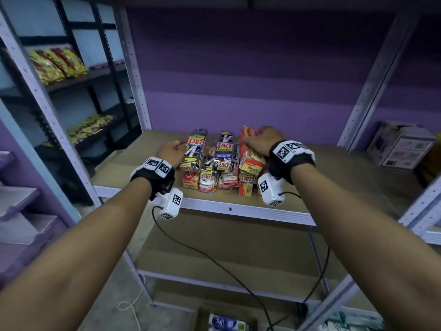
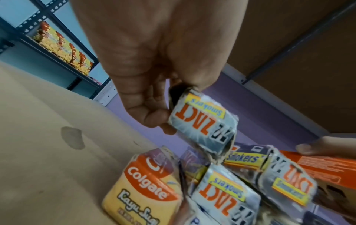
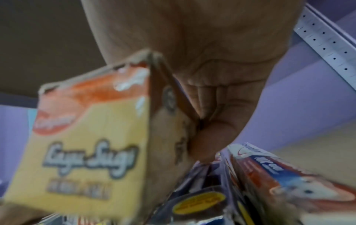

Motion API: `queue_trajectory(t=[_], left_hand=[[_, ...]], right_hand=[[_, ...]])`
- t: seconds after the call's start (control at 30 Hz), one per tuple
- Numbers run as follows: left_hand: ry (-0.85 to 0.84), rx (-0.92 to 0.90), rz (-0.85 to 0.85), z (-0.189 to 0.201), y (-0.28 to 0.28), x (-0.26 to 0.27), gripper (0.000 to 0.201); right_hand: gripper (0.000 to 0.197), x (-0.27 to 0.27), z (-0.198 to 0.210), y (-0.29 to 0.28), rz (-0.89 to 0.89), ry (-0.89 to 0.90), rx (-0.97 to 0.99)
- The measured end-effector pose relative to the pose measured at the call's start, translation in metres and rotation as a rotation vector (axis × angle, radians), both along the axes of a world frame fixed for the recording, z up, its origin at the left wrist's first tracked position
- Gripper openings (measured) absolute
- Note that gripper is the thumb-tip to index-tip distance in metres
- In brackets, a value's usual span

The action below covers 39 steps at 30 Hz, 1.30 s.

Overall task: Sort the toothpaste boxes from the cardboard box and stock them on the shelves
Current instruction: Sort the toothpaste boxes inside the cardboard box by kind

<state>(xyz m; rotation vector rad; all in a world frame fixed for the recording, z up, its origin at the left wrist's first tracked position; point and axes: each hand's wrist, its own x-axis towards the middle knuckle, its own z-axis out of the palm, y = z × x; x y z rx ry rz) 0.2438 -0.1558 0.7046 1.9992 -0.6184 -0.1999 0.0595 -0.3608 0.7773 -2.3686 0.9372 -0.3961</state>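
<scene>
My left hand (image 2: 154,64) pinches the end of a Zact box (image 2: 202,121); my right hand (image 1: 263,139) grips a Colgate box (image 3: 92,144) by its side. Both boxes sit atop the mixed toothpaste pile (image 1: 222,168) near the front edge of the shelf (image 1: 334,177). Risk, as I judge it: lifting either box may dislodge loosely stacked neighbours over the edge; the worn Zact flap may tear.

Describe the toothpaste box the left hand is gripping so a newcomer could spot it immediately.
On the brown shelf board sits a pile of toothpaste boxes. At the pile's left edge, the left hand grips a ZACT Smokers box lying on top. Unlike the yellow-and-red Colgate box under the right hand, it is dark and silvery with orange lettering.
</scene>
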Motion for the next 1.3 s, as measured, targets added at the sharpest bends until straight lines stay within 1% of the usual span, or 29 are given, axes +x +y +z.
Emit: queue_trajectory(t=[0.07, 0.17, 0.3, 0.5, 0.57, 0.63, 0.77, 0.83, 0.97, 1.03, 1.1, 1.13, 1.2, 1.3], left_hand=[[0.034, 0.039, 0.009, -0.007, -0.003, 0.006, 0.031], [0.041, 0.081, -0.004, -0.015, -0.009, 0.011, 0.033], [-0.029, 0.143, -0.024, -0.019, -0.016, 0.015, 0.033], [-0.196, 0.308, 0.042, -0.025, -0.027, 0.015, 0.035], [-0.222, 0.341, 0.049, -0.026, -0.030, 0.016, 0.035], [-0.259, 0.389, 0.050, -0.026, -0.032, 0.017, 0.036], [-0.349, 0.475, 0.021, -0.017, -0.034, 0.018, 0.034], [-0.368, 0.486, 0.030, -0.009, -0.033, 0.016, 0.030], [-0.395, 0.368, -0.010, 0.012, -0.029, 0.010, 0.027], [-0.428, 0.322, -0.066, 0.023, -0.028, 0.004, 0.026], [-0.469, 0.295, -0.143, 0.032, -0.025, -0.004, 0.021], [-0.492, 0.289, -0.189, 0.036, -0.024, -0.009, 0.023], [-0.536, 0.273, -0.279, 0.042, -0.020, -0.019, 0.027], [-0.601, 0.232, -0.372, 0.047, -0.010, -0.035, 0.023]], right_hand=[[0.054, 0.010, -0.003, -0.001, 0.010, 0.086, -0.087], [0.067, 0.023, -0.012, -0.003, 0.032, 0.144, -0.123], [0.071, 0.034, -0.020, -0.005, 0.060, 0.126, -0.100], [0.074, 0.047, -0.029, -0.002, 0.085, 0.170, -0.096], [0.072, 0.050, -0.030, -0.001, 0.104, 0.203, -0.106], [0.067, 0.052, -0.028, -0.001, 0.144, 0.213, -0.063], [0.058, 0.047, -0.022, -0.004, 0.177, 0.164, 0.047], [0.048, 0.041, -0.022, -0.008, 0.172, 0.116, 0.072], [0.027, 0.026, -0.018, -0.011, 0.177, 0.060, 0.068], [0.022, 0.018, -0.013, -0.012, 0.214, 0.050, 0.059], [0.020, 0.008, -0.008, -0.012, 0.244, 0.034, 0.011], [0.019, 0.003, -0.006, -0.011, 0.258, 0.030, -0.001], [0.016, -0.007, -0.003, -0.008, 0.291, 0.045, 0.022], [0.012, -0.022, -0.004, -0.002, 0.348, 0.070, 0.134]])
